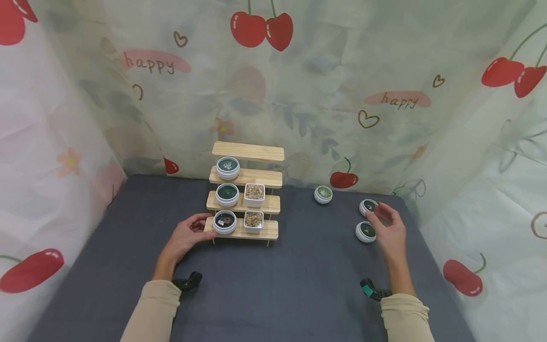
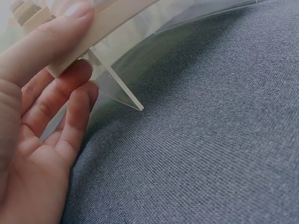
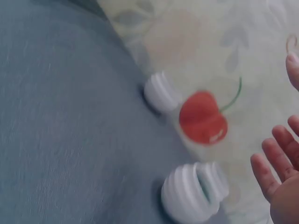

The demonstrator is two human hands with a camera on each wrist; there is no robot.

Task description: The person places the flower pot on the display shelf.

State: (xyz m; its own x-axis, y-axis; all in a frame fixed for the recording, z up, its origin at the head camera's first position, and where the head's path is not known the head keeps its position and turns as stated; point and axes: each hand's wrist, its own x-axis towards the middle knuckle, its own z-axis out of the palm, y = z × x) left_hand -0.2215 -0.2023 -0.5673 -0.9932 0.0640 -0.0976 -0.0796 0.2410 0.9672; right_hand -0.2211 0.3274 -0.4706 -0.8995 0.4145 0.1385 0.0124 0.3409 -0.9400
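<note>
My left hand point(image 1: 188, 237) pinches the left end of the lowest board of a stepped wooden stand point(image 1: 268, 230). Thumb on top and fingers underneath show in the left wrist view, beside a clear leg point(image 2: 126, 88). White ribbed round pots with dark green tops, one point(image 1: 228, 167) on the second-highest board and another point(image 1: 227, 194) below it, share the stand with a dark-topped pot point(image 1: 224, 222). My right hand point(image 1: 390, 232) hovers by two green-topped pots, a back one point(image 1: 366, 207) and a front one point(image 1: 364, 232). Its fingers point(image 3: 278, 158) are spread, apart from the pots.
Two square white dishes of grainy bits, an upper point(image 1: 254, 195) and a lower point(image 1: 254, 222), stand on the boards' right side. A lighter green pot point(image 1: 323, 194) sits near the back edge of the dark cloth-covered table point(image 1: 299, 285). Cherry-print curtains point(image 1: 273, 85) hang behind and at both sides.
</note>
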